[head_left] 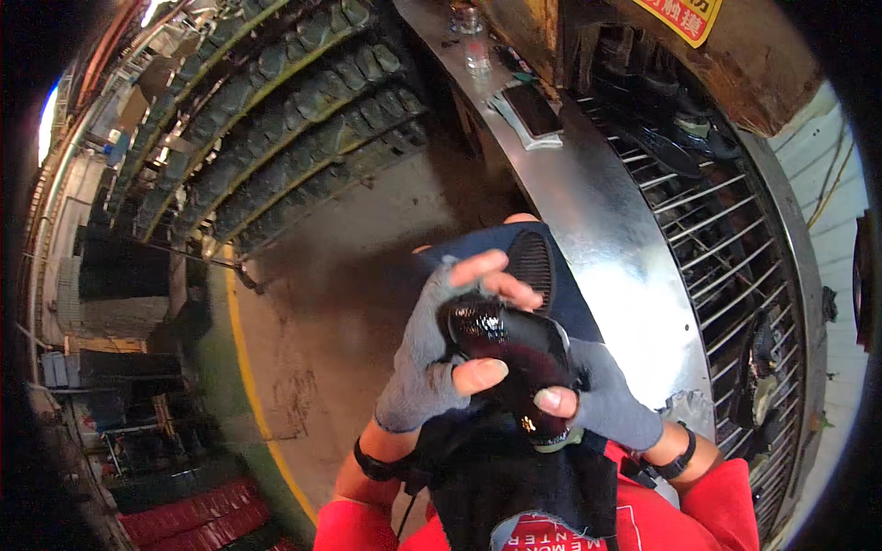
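Observation:
Over my lap I hold a glossy dark shoe upper (520, 347) between both hands, its rounded toe end up and to the left. A small gold mark shows near its lower end, where a pale green edge, perhaps a last, sticks out. My left hand (418, 344), in a grey fingerless glove, wraps the toe end, thumb on the near side and fingers over the far side. My right hand (606, 395), gloved likewise, grips the lower end with its thumb on top. Just beyond the left fingertips, a black ribbed shoe sole (531, 262) rests on my dark-blue trousers.
A shiny metal bench (597, 207) runs along my right, with a dark phone-like slab (533, 110) on a cloth and a clear bottle (476, 53). Beyond it lies a barred rack (717, 248) with dark shoes. Shelves of shoe lasts (303, 92) stand far left.

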{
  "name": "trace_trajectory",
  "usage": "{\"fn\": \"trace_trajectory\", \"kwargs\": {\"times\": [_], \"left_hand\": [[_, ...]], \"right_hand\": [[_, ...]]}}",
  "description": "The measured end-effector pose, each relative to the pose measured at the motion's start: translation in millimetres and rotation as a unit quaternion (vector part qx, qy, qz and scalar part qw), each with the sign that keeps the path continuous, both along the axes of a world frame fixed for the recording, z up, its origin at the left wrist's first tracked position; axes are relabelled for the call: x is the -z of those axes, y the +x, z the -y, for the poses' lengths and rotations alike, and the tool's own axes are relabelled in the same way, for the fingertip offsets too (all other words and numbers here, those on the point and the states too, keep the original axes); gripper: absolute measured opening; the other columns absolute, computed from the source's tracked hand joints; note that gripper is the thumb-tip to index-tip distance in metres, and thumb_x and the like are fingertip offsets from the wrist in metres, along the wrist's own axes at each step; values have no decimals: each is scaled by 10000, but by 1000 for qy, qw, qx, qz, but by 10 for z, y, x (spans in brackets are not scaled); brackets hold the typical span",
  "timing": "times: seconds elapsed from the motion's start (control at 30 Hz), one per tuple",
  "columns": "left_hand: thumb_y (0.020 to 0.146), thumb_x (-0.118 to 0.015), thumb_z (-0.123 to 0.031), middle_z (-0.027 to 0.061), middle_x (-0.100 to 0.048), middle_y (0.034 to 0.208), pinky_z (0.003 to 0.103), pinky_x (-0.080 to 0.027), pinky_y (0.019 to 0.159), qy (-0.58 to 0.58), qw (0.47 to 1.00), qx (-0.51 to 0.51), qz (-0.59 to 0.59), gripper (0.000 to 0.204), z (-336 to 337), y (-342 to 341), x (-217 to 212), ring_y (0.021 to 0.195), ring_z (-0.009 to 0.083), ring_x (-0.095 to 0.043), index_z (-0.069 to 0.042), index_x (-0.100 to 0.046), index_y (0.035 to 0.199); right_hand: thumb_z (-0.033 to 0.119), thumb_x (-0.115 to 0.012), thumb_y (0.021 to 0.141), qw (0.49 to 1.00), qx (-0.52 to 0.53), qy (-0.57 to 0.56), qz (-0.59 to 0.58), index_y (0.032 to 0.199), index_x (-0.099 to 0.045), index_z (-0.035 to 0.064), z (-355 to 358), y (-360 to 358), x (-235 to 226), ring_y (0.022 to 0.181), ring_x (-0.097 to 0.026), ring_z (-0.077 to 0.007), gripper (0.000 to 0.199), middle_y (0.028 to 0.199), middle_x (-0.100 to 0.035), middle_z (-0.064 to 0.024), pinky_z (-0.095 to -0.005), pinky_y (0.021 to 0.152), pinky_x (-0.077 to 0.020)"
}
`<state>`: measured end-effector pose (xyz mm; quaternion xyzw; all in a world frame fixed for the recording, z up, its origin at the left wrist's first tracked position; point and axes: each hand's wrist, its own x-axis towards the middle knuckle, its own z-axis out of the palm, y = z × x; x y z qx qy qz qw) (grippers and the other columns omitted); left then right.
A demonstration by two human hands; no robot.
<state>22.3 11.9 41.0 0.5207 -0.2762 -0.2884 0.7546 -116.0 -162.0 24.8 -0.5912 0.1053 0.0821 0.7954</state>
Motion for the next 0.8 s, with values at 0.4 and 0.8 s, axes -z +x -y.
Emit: {"fn": "trace_trajectory", "kwargs": {"times": [0.4, 0.8], "left_hand": [[950, -620, -375, 176, -566, 1458, 380, -417, 1135, 24, 999, -24, -25, 694, -97, -266, -61, 1316, 239, -562, 44, -467, 1482], [986, -625, -332, 201, -621, 1352, 405, -437, 1122, 8, 995, -88, -38, 515, -111, -332, 200, 1281, 260, -584, 29, -546, 1345]], "right_hand": [[645, -929, 637, 843, 102, -504, 159, 1124, -696, -42, 65, -79, 71, 746, -734, -291, 874, 835, -690, -130, -381, 673, -574], [530, -964, 629, 857, 37, -501, 115, 1182, -690, -69, 24, -73, 97, 802, -735, -268, 860, 914, -726, -137, -356, 778, -570]]}}
